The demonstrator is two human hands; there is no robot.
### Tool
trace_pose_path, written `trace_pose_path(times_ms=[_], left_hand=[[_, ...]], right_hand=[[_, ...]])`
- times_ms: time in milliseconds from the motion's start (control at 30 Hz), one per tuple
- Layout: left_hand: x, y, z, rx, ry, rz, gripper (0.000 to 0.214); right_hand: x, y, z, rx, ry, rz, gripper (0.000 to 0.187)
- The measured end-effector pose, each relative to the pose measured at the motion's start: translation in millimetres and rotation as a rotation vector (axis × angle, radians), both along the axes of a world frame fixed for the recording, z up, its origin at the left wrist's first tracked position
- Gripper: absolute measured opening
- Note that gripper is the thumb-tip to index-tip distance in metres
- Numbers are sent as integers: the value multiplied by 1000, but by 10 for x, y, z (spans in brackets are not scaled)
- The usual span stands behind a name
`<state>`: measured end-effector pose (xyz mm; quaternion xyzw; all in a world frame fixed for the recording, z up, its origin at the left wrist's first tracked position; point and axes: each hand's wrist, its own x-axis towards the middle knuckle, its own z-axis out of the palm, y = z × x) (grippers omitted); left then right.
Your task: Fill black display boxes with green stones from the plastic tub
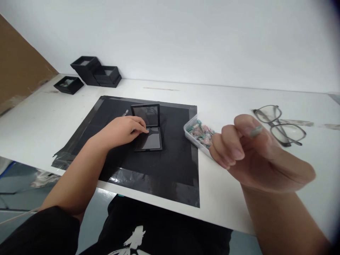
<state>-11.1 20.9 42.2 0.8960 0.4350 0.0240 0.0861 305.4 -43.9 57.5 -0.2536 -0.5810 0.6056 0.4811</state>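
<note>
A thin black hinged case (pixel 148 139) stands unfolded on a black mat (pixel 172 170), its lid tilted up and both halves showing clear, glossy panels. My left hand (pixel 123 129) reaches over its left side, the index fingertip touching the lower panel near the hinge. The other left fingers are loosely bent and hold nothing visible. Raised close to the camera on the right, my right hand (pixel 247 152) is blurred, its fingers curled in and thumb and index together. A greenish spot shows at those tips; whether it is a nail or a small piece I cannot tell.
A clear plastic tub (pixel 195 141) of small pink and green pieces sits partly behind my right hand. Eyeglasses (pixel 278 124) lie farther right. Black boxes (pixel 92 72) are stacked at the back left by the wall. A small shiny item (pixel 125 112) lies left of the case.
</note>
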Motion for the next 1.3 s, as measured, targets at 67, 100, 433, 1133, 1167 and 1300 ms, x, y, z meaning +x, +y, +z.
trace_pose_path(times_ms=[67, 100, 433, 1133, 1167, 1300], left_hand=[[-15, 3, -3, -9, -4, -22, 37], [-22, 6, -7, -12, -8, -26, 38], [47, -19, -19, 33, 38, 79, 40], [54, -53, 1, 69, 73, 185, 32], [50, -55, 12, 58, 72, 180, 30], [27, -49, 37, 25, 62, 156, 24]], right_hand=[[5, 3, -1, -3, 6, 8, 20], [5, 4, 1, -6, 15, 15, 19], [-14, -22, -16, -32, 158, 82, 6], [-70, -31, -73, 30, 154, 161, 7], [-76, -27, -76, 33, 157, 165, 8], [-83, -17, -79, 41, 165, 168, 9]])
